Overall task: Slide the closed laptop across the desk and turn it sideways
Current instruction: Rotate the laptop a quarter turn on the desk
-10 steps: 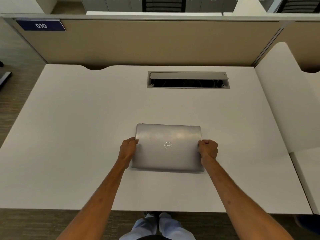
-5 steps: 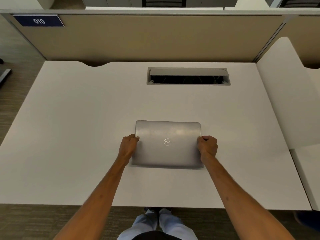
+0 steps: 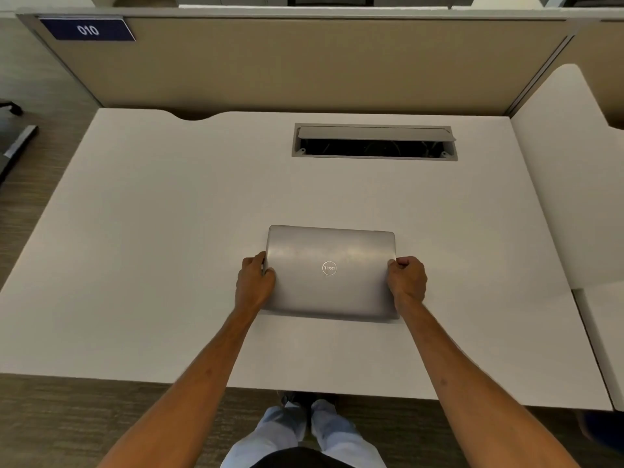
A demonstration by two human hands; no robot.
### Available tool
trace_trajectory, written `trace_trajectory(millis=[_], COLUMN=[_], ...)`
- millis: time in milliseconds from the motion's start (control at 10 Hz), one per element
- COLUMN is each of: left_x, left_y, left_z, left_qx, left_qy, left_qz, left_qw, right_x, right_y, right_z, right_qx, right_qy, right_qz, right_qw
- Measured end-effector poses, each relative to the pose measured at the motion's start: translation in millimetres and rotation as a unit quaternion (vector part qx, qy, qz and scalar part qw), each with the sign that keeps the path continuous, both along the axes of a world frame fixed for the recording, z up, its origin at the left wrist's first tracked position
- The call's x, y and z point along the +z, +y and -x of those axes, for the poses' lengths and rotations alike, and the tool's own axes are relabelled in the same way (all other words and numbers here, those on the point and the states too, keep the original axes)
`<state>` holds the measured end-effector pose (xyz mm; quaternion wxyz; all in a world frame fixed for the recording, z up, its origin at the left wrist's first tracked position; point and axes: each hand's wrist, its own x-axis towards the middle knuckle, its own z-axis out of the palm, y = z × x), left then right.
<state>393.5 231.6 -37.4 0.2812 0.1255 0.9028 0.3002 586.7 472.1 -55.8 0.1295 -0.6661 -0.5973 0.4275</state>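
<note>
A closed silver laptop [image 3: 332, 251] with a round logo on its lid lies flat on the white desk [image 3: 152, 248], near the middle and a little toward the front edge. Its long sides run left to right. My left hand [image 3: 253, 282] grips the laptop's left edge, fingers curled onto the lid. My right hand [image 3: 407, 278] grips the right edge in the same way. Both forearms reach in from the bottom of the view.
An open cable tray slot [image 3: 374, 143] with a raised grey flap sits in the desk behind the laptop. A beige partition wall [image 3: 304, 62] with a blue "010" sign [image 3: 87, 29] closes the back. A second white desk [image 3: 574, 180] adjoins on the right.
The laptop and both hands have crept slightly away from the front edge of the desk. Both grips are unchanged.
</note>
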Motion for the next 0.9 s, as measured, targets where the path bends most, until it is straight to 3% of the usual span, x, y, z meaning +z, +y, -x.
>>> trace_trajectory(millis=[200, 300, 400, 600, 900], left_x=[-5.6, -7.0, -9.6, -12.3, -7.4], left_y=[2.6, 4.3, 8.1, 9.0, 8.0], left_z=[-1.7, -10.0, -16.4, -27.1, -26.2], left_qx=[-0.025, -0.061, -0.123, -0.241, -0.27], left_qy=[0.035, 0.09, 0.155, 0.24, 0.269], left_qz=[0.034, 0.057, 0.053, 0.068, 0.092], left_qw=[0.998, 0.992, 0.979, 0.938, 0.92], right_x=[4.8, 11.1, 13.1, 13.4, 14.2], right_y=[-5.2, -18.5, -32.8, -47.3, -63.6], right_z=[-0.2, 1.2, 3.0, 15.3, 27.4], right_qx=[0.01, 0.087, 0.206, 0.38, 0.429], right_qy=[-0.019, -0.07, -0.111, -0.146, -0.188], right_qz=[-0.01, -0.093, -0.194, -0.238, -0.25], right_qw=[1.0, 0.989, 0.953, 0.882, 0.847])
